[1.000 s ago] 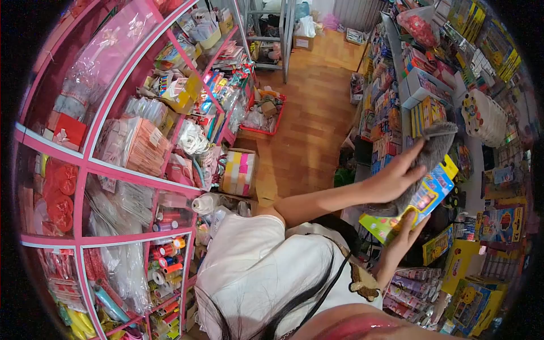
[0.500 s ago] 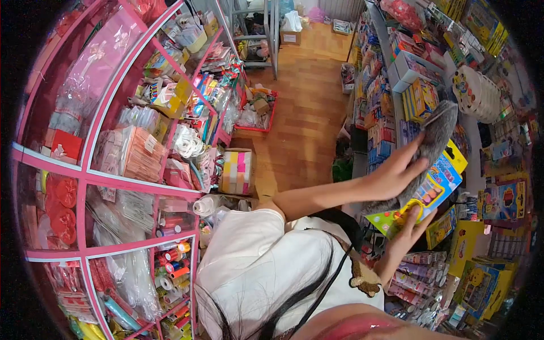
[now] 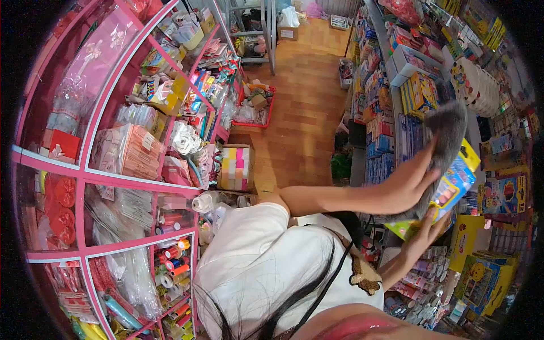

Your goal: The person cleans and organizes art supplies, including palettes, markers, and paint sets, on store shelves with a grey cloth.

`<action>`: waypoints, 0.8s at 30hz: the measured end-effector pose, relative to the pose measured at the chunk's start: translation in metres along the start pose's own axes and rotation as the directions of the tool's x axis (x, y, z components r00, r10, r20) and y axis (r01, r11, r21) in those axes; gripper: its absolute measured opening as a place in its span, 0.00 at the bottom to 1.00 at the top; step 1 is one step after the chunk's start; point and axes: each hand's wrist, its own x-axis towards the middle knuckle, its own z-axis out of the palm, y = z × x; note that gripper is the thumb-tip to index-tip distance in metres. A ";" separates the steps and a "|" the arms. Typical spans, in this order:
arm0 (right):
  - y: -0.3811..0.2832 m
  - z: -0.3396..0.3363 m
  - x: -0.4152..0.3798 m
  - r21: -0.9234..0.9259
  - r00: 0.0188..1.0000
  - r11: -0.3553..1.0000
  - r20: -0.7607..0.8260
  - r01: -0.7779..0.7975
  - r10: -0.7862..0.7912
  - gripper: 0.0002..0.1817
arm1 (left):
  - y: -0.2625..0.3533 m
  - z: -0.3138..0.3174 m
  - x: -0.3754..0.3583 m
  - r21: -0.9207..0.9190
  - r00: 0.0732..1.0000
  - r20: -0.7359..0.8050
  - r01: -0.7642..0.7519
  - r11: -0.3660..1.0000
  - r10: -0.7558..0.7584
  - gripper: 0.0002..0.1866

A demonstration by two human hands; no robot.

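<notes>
A dark grey cloth (image 3: 451,127) is gripped in my left hand (image 3: 412,180), whose fingers are slightly smeared by motion. The cloth lies across the front of a blue, yellow and green hang-tab package (image 3: 457,182) with a window of coloured pieces, covering part of it. From below, my right hand (image 3: 429,231) holds that package, thumb on its face. The package is tilted in front of the shelves on the right, its yellow tab end pointing up and away.
Stacked boxes and blue packs (image 3: 381,150) crowd the right shelves. To the left stands a pink-framed glass cabinet (image 3: 82,212) of ribbons, bags and thread. A red basket (image 3: 266,122) and a carton (image 3: 235,166) sit on the wooden floor (image 3: 306,96).
Both hands, the cloth and the package have shifted to the right. The cloth and left hand now hide more of the package's front.
</notes>
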 end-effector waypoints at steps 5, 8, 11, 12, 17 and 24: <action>0.027 -0.007 -0.001 0.176 0.973 0.962 0.138 -0.206 0.184 0.32 | 0.025 -0.022 0.027 -0.349 0.987 0.122 0.145 0.926 -0.109 0.38; 0.046 0.000 0.002 0.292 0.952 0.910 0.170 -0.295 0.254 0.33 | 0.024 -0.020 0.020 -0.461 0.981 0.134 0.188 0.867 -0.142 0.39; 0.040 0.019 0.006 0.112 0.984 0.991 0.170 -0.066 0.046 0.37 | 0.000 -0.016 0.009 -0.206 0.998 -0.043 -0.051 0.977 0.043 0.39; 0.021 0.029 0.005 -0.012 0.974 0.995 0.205 0.096 -0.092 0.39 | -0.003 -0.017 0.006 -0.140 0.996 -0.079 -0.058 0.988 0.048 0.38; 0.007 0.054 0.003 -0.130 0.914 0.953 0.343 0.276 -0.218 0.52 | 0.013 -0.021 0.007 -0.124 0.994 -0.002 -0.106 0.987 0.106 0.32; 0.019 0.056 -0.016 -0.044 0.878 0.956 0.410 0.290 -0.248 0.66 | -0.002 -0.023 0.034 -0.227 0.996 -0.079 0.024 0.974 -0.043 0.20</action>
